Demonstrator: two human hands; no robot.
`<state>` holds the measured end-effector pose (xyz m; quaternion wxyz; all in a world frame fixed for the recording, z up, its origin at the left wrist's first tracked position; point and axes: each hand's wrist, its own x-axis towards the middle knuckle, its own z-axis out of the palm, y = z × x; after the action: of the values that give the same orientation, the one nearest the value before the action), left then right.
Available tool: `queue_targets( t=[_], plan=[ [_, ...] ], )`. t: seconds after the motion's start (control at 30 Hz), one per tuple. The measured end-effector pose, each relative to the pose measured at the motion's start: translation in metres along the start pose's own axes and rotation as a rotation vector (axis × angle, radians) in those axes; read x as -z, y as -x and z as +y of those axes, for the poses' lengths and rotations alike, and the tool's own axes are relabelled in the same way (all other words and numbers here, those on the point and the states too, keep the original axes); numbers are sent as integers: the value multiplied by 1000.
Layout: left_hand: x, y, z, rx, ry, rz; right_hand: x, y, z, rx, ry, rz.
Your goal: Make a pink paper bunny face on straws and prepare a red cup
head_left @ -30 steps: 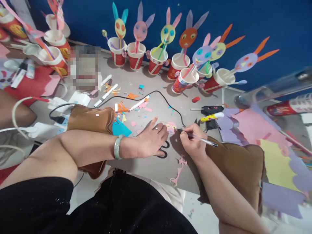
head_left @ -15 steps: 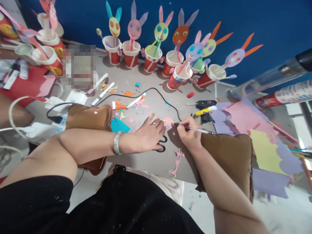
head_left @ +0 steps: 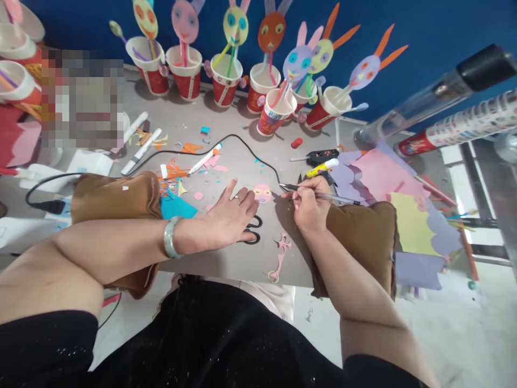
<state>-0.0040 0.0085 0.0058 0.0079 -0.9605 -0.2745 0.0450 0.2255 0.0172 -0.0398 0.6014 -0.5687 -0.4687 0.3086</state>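
On the grey table lies a small round pink paper face (head_left: 263, 194) with yellow eyes and drawn lines. My left hand (head_left: 231, 214) rests flat beside it, fingers spread, fingertips at its left edge. Under that hand show the black handles of a pair of scissors (head_left: 255, 222); their blades are hidden. My right hand (head_left: 310, 207) grips a clear-barrelled pen (head_left: 337, 199), its dark tip just right of the face and apart from it. A curled pink paper offcut (head_left: 281, 253) lies nearer the table's front edge.
Red paper cups (head_left: 224, 89) with rabbit faces line the blue wall. Left are a brown cushion (head_left: 115, 195), white markers (head_left: 141, 151) and paper scraps. A black cable (head_left: 232, 136) crosses the table. Right are a glue gun (head_left: 322, 157), another brown cushion (head_left: 359, 237) and coloured paper sheets (head_left: 414, 215).
The pen tip has come off the pink face and moved to its right, with my right hand drawn back. My left hand stays beside the face. The whole view has shifted.
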Motion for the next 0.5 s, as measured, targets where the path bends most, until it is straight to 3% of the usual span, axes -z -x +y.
queue_targets(
  t=[0.23, 0.5],
  plan=[
    [4, 0, 0, 5, 3, -13, 3, 5, -8, 90, 38, 68],
    [6, 0, -1, -3, -8, -44, 7, 11, -13, 189, 116, 28]
  ],
)
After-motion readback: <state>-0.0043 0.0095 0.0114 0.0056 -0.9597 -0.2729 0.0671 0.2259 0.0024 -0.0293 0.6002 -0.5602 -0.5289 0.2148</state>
